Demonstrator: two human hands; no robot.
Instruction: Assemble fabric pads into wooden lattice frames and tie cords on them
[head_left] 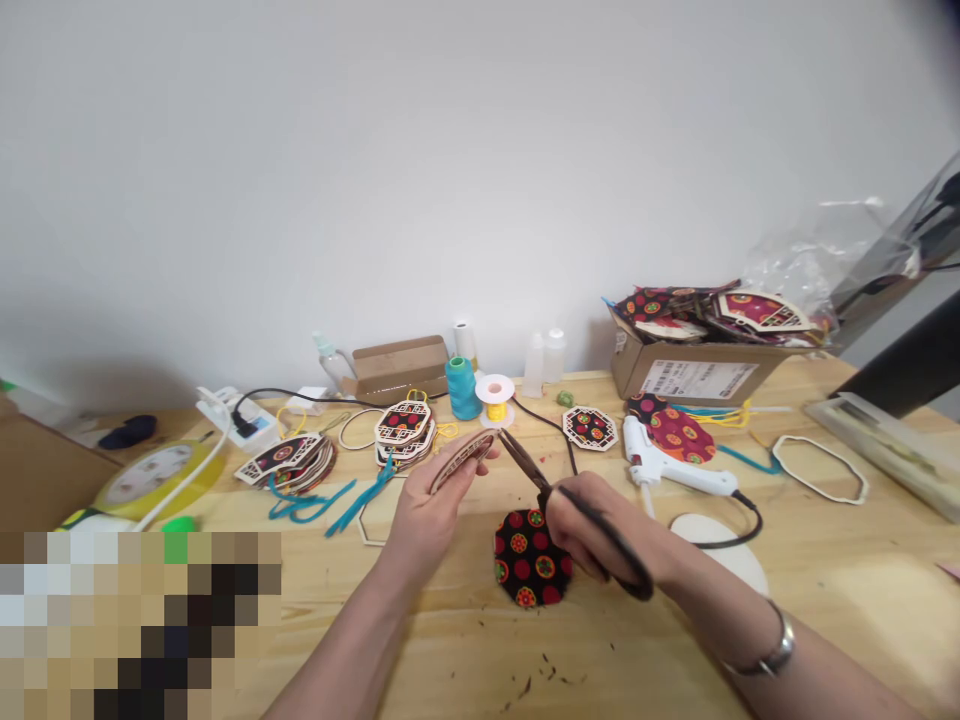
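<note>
In my left hand [431,510] is a flat wooden ornament [463,462] with fretwork, tilted nearly edge-on and pinched between thumb and fingers. My right hand [589,525] grips black-handled scissors [525,462], whose blade tips meet the ornament's right edge. Whether the blades are apart is hard to make out. Below the hands, a black fabric octagon [531,560] with red and orange round motifs lies on the wooden table [450,650]. Dark fabric snippets [547,665] are scattered in front of it.
A white glue gun [675,470] with a black cord lies right of my right hand. Finished-looking ornaments [405,430], a teal thread cone [463,388] and a yellow spool [496,400] stand behind. A cardboard box [675,370] of fabric pieces sits at back right; yellow tape [161,480] lies left.
</note>
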